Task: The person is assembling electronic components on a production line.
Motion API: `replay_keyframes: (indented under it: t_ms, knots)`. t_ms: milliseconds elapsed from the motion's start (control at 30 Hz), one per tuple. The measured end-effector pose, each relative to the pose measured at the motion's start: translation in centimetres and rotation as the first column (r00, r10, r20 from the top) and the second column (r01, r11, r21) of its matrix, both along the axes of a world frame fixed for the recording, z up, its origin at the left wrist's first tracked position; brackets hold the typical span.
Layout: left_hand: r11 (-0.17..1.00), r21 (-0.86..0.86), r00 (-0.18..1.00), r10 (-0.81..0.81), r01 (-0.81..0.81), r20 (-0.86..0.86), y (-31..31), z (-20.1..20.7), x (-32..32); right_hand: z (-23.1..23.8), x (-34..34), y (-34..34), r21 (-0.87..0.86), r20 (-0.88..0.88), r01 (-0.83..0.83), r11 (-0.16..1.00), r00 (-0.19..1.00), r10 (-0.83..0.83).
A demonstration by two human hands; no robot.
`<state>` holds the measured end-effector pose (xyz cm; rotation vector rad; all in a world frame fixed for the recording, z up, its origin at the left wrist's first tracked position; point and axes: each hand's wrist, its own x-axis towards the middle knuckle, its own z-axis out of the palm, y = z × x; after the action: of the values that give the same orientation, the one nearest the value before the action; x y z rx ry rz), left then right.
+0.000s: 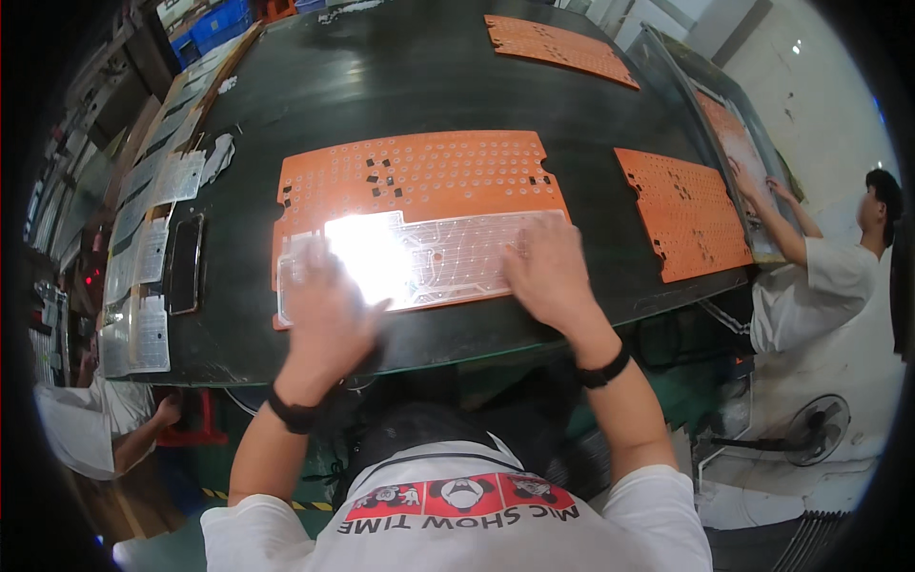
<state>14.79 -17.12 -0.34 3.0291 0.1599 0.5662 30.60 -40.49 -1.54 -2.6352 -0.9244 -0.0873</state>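
Note:
An orange perforated board [419, 176] lies on the dark table before me, with rows of round holes and several small black squares. Across its near half rests a thin, shiny, translucent sheet [457, 255] marked with pale lines; strong glare hides its left middle. My left hand [331, 310], slightly blurred, is on the sheet's left end with the thumb held apart. At the right end, my right hand [548, 270] lies over the sheet with its fingers extended. Neither hand is closed round anything. A black band is on each wrist.
A phone [186, 265] lies left, beside a row of silvery sheets [152, 250] along the table's edge. Other orange boards [562, 50] [684, 214] lie far and right. A co-worker [824, 276] reaches over a framed board [729, 138] at right. Another person's arm [143, 443] shows lower left.

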Motion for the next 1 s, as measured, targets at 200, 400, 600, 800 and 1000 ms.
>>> replay_keyframes:
  t_ms: [200,400,600,800,1000]
  knots:
    - [0.940,-0.206,0.914,-0.320,0.273,-0.248,-5.8,-1.4,2.5,-1.4,-0.2,2.5,0.063,0.128,-0.350,0.935,0.932,0.340]
    - [0.915,-0.194,0.897,-0.390,0.353,-0.210,-5.8,-1.8,6.2,-1.5,1.1,-0.9,-0.126,0.101,0.066,0.990,0.993,-0.053]
    - [0.941,-0.200,0.927,-0.313,0.274,-0.206,-0.4,-2.5,6.9,-0.8,0.7,-0.4,-0.139,0.037,0.111,0.984,0.994,-0.107]
    - [0.940,-0.183,0.924,-0.322,0.287,-0.207,1.2,-2.1,6.0,-0.8,0.8,-0.6,-0.150,0.027,0.099,0.984,0.995,-0.097]
    - [0.933,-0.194,0.923,-0.338,0.303,-0.183,2.0,-2.3,5.6,-0.7,0.7,-0.6,-0.159,0.028,0.104,0.982,0.995,-0.101]
